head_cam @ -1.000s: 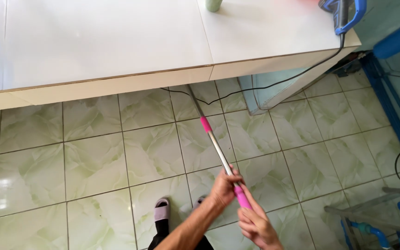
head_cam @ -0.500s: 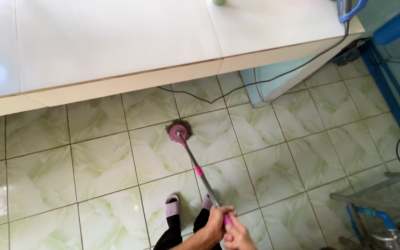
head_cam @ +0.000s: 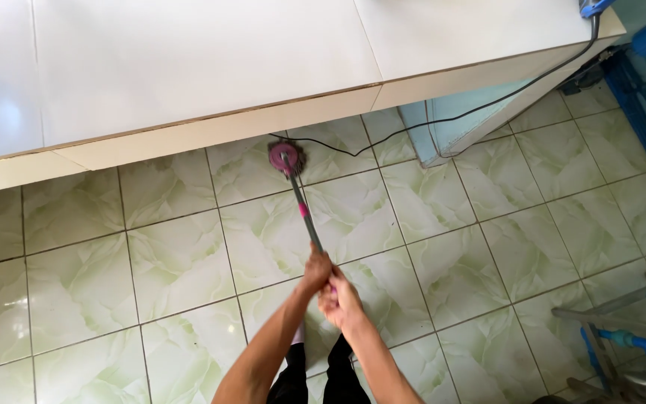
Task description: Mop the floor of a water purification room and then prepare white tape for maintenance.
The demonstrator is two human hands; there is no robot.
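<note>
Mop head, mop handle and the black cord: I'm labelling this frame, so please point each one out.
Mop head [head_cam: 285, 156], head view: on the round pink disc.
Mop handle [head_cam: 302, 206], head view: on the grey shaft near the pink band.
Black cord [head_cam: 480, 108], head view: mid-run below the counter edge.

Bright daylight all over, pic is crisp thru the middle. Glare patch on the white counter [head_cam: 188, 67] at approx 10 o'clock, a soft whitish bloom w/ no hard edge. Green floor tiles [head_cam: 173, 254] evenly lit, grout lines sharp. Light seems to come from above and the 9 o'clock side; can't see the source. Dim strip under the counter lip, running 9 to 2 o'clock. My left hand [head_cam: 315, 268] and right hand [head_cam: 340, 299] are a bit soft, slight motion blur. Mop head [head_cam: 286, 158] at 12 o'clock is fairly sharp, small dark shadow hugging it. Counter edge bows toward the corners, wide-lens distortion. Blue pipes [head_cam: 637, 346] at 4 o'clock look smeared.
</note>
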